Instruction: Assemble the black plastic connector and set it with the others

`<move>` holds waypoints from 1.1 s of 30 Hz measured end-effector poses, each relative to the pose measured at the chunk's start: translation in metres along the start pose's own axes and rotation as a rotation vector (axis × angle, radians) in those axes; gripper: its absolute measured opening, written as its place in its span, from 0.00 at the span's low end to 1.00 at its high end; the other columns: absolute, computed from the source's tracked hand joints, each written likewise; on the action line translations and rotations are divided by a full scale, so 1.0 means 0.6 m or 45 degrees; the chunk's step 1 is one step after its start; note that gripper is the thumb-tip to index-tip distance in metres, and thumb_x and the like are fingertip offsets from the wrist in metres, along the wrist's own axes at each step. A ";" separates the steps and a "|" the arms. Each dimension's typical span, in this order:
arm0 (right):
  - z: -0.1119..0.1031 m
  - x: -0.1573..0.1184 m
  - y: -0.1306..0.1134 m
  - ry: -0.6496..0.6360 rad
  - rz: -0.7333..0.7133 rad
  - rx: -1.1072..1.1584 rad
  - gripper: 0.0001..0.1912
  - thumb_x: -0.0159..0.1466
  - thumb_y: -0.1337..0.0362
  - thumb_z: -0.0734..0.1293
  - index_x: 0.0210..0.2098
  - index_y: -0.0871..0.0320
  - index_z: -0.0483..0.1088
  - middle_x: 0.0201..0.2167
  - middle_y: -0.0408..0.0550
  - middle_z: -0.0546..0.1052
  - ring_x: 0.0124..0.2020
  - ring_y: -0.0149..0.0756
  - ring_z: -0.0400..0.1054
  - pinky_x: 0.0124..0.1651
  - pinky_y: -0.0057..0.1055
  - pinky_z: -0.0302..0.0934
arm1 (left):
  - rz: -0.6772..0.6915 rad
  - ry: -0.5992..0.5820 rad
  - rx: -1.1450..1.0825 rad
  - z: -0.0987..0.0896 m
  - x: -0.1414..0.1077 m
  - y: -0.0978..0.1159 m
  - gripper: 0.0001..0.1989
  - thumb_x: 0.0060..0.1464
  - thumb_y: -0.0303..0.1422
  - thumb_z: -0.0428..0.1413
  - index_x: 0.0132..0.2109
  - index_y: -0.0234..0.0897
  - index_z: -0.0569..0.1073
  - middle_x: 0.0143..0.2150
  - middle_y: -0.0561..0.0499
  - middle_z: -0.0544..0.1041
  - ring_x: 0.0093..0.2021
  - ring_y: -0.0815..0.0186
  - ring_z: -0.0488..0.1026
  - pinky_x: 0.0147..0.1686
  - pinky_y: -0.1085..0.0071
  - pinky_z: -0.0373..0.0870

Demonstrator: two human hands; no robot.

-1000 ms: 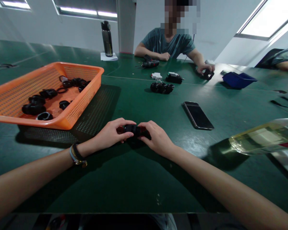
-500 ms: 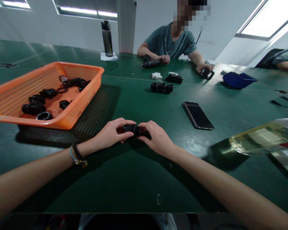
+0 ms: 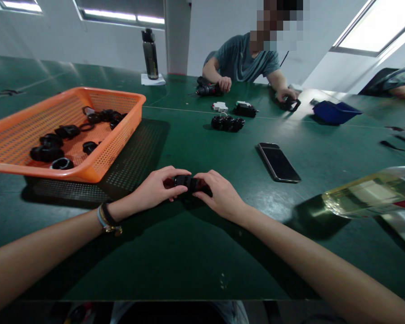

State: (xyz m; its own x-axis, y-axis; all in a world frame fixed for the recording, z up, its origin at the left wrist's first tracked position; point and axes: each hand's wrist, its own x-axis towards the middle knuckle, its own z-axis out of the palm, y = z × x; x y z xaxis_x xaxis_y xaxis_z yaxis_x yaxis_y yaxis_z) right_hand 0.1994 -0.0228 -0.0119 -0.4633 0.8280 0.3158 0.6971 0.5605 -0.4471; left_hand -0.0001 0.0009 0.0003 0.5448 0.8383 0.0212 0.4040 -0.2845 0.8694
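Between my two hands is a small black plastic part (image 3: 186, 182), held low over the green table (image 3: 162, 265). My left hand (image 3: 164, 185) closes on its left end, thumb in front and fingers behind. On the right end, my right hand (image 3: 216, 191) pinches it the same way. Its exact kind is too dark and too covered to make out. To the left stands an orange mesh basket (image 3: 121, 137) with several black round parts (image 3: 47, 153) in it. A row of similar black parts (image 3: 227, 123) lies beyond my hands.
A phone (image 3: 279, 163) lies right of my hands, and a clear bottle of yellowish liquid (image 3: 371, 193) lies nearer the right edge. Across the table a person (image 3: 245, 58) has one hand by a power drill (image 3: 209, 89). A blue bin (image 3: 336, 112) and a dark water bottle (image 3: 150, 55) stand farther back.
My hands and the black part stay almost still. The person opposite has shifted to the right, and their hand by the drill has moved slightly left.
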 end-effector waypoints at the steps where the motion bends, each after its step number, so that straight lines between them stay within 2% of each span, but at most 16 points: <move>1: 0.000 0.000 0.000 0.000 0.003 0.002 0.12 0.58 0.67 0.66 0.42 0.60 0.65 0.34 0.50 0.72 0.37 0.37 0.66 0.38 0.37 0.63 | 0.002 0.001 0.002 0.000 0.000 0.000 0.18 0.50 0.38 0.55 0.48 0.37 0.69 0.40 0.50 0.69 0.22 0.74 0.69 0.22 0.74 0.70; 33: -0.001 0.001 -0.002 -0.043 0.046 -0.012 0.12 0.59 0.64 0.65 0.42 0.62 0.67 0.32 0.50 0.71 0.35 0.36 0.65 0.37 0.36 0.63 | 0.014 -0.004 -0.003 0.001 0.000 -0.001 0.18 0.50 0.38 0.55 0.48 0.37 0.69 0.40 0.50 0.69 0.23 0.74 0.69 0.22 0.75 0.70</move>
State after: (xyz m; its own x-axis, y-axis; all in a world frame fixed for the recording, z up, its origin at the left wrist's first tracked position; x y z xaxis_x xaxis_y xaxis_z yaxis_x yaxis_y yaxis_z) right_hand 0.1987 -0.0230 -0.0110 -0.4557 0.8479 0.2708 0.7188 0.5300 -0.4500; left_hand 0.0003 0.0010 -0.0004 0.5516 0.8336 0.0295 0.3963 -0.2930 0.8701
